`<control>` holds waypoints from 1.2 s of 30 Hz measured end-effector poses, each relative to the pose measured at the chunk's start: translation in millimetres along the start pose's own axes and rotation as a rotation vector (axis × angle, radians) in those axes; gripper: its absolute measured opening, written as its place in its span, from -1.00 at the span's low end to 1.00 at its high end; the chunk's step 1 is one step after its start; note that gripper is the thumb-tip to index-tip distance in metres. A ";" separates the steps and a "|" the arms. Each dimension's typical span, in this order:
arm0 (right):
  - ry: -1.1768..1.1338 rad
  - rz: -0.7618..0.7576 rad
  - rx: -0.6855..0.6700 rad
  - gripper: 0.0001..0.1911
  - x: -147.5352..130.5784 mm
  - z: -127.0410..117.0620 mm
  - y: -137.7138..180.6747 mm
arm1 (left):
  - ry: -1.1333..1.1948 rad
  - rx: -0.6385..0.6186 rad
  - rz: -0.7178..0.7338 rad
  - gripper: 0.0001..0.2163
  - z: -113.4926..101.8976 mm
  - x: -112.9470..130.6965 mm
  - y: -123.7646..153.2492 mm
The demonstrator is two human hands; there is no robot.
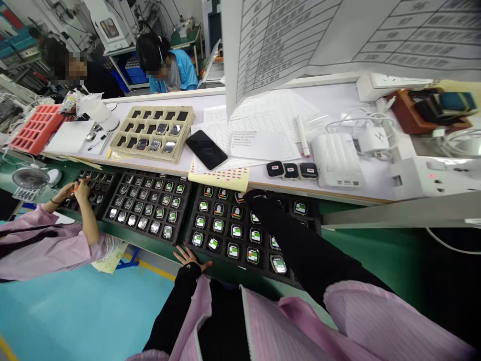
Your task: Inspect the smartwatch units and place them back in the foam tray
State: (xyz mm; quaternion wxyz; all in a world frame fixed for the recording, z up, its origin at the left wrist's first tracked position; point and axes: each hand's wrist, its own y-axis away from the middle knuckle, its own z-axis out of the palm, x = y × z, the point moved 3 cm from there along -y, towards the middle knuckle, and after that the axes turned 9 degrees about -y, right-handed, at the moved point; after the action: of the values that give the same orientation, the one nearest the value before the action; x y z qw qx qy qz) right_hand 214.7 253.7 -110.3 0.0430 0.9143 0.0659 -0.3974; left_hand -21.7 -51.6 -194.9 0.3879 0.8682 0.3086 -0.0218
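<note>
A black foam tray on the green bench holds rows of square watches, several with lit green-and-white screens. My left hand has its fingers spread at the tray's near left corner, on the bench edge, holding nothing. My right hand reaches over the tray to its far row, beside a watch with an orange-and-green screen. The black sleeve and the hand's angle hide most of those fingers, so a grip cannot be made out. The right arm covers part of the tray.
Left of my tray lies a second watch tray; beyond it a co-worker's hands work over another. The raised shelf carries a phone, a beige tray, three black cases and a white charger block. Paper sheets hang overhead.
</note>
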 end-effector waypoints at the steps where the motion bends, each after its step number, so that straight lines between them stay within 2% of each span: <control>1: 0.033 0.002 -0.015 -0.65 -1.6 2.1 4.4 | 0.002 -0.002 0.004 0.33 1.3 -0.3 -1.1; 5: 0.140 -0.050 -0.101 -0.65 -16.1 19.7 28.6 | 0.013 -0.015 0.016 0.34 5.5 -1.1 -4.4; 10: 0.125 -0.287 -0.271 -0.46 -47.3 56.8 51.9 | 0.011 -0.010 0.012 0.34 4.5 -1.0 -3.4; 17: 0.172 -0.379 -0.309 -0.35 -61.2 87.1 52.0 | 0.022 -0.012 0.012 0.32 1.6 -0.6 -0.5; 22: 0.207 -0.366 -0.255 -0.34 -55.1 85.6 58.5 | 0.003 0.007 0.010 0.32 3.7 -0.2 -1.1; 30: 0.202 -0.233 -0.093 -0.31 -36.3 76.0 86.4 | -0.024 -0.001 0.010 0.32 7.7 -1.3 -6.3; 36: 0.164 -0.185 -0.032 -0.31 -32.1 77.1 89.7 | -0.053 0.017 0.006 0.33 5.9 -0.5 -6.5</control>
State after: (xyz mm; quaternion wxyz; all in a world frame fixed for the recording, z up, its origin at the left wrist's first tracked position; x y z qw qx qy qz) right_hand 151.3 152.2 -136.9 0.0155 0.9329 0.1595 -0.3225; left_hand -24.5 -52.7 -203.2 0.3884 0.8716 0.2956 -0.0463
